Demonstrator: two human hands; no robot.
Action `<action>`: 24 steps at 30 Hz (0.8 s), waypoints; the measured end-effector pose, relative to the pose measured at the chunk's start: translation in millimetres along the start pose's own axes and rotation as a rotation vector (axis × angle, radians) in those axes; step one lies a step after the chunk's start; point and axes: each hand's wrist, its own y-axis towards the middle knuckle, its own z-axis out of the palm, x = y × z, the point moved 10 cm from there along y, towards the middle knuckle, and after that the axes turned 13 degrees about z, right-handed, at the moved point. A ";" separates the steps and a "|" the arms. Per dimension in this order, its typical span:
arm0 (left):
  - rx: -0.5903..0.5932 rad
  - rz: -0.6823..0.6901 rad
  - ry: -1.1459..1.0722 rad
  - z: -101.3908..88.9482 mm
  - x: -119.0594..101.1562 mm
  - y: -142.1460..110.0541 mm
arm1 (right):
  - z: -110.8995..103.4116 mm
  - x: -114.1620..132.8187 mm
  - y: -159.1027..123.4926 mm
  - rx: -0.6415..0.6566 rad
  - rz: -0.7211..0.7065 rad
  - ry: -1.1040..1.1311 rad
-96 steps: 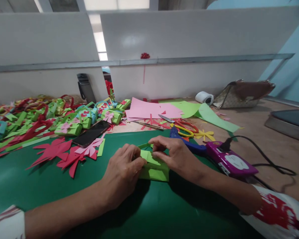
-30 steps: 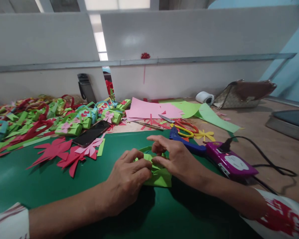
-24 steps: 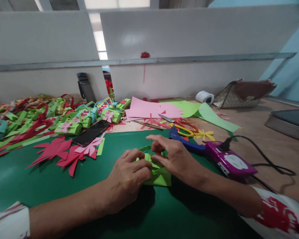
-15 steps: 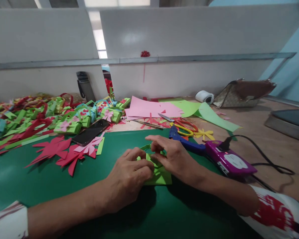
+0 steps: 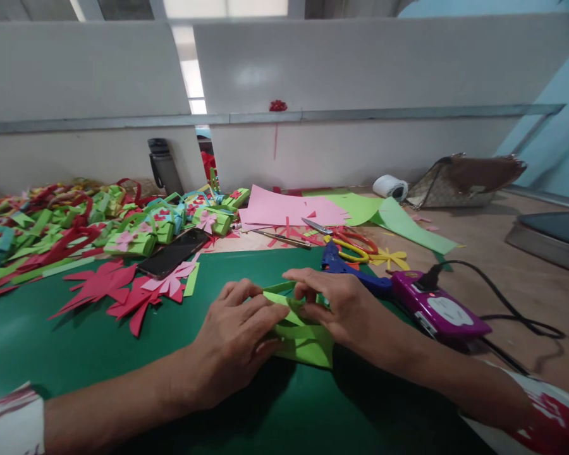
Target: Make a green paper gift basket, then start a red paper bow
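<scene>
A small light-green paper bag (image 5: 306,349) with strip handles lies between my hands on the green mat (image 5: 137,385). My left hand (image 5: 237,338) is closed on its left side, fingers curled over the paper. From the right, my right hand (image 5: 334,303) pinches the bag's upper right part near a handle strip; the fingertips are partly hidden by the paper. Left of my hands lie red paper flowers (image 5: 99,283) and a pink paper flower (image 5: 171,279). A blue glue gun (image 5: 353,272) rests just beyond my right hand.
Finished paper bags (image 5: 133,237) heap at the left, beside a phone (image 5: 173,253) and a bottle (image 5: 165,167). Pink sheets (image 5: 284,207), scissors (image 5: 351,246) and a pencil-like tool (image 5: 282,238) lie behind. At right are a purple power strip (image 5: 440,306), its cable and a handbag (image 5: 469,180).
The green bag has shifted slightly toward me and opened wider at the top. My left hand has moved a little left, and my right hand slightly right, both still on the paper.
</scene>
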 end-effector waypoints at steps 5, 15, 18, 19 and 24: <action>-0.010 0.019 0.129 -6.5 3.2 -6.7 | -8.3 5.5 -7.2 -0.036 -0.023 0.014; -0.134 -0.497 -0.133 -17.7 52.0 -27.3 | -17.3 9.6 -18.4 -0.235 -0.180 -0.117; -0.174 -0.892 -0.607 7.0 69.6 -47.1 | -21.4 12.4 -20.9 -0.321 -0.224 -0.138; -0.187 -0.993 -0.777 18.4 68.8 -51.5 | -23.3 12.7 -21.2 -0.347 -0.228 -0.134; -0.265 -1.162 -1.406 59.5 47.8 -48.3 | -33.2 13.9 -18.1 -0.437 -0.222 -0.110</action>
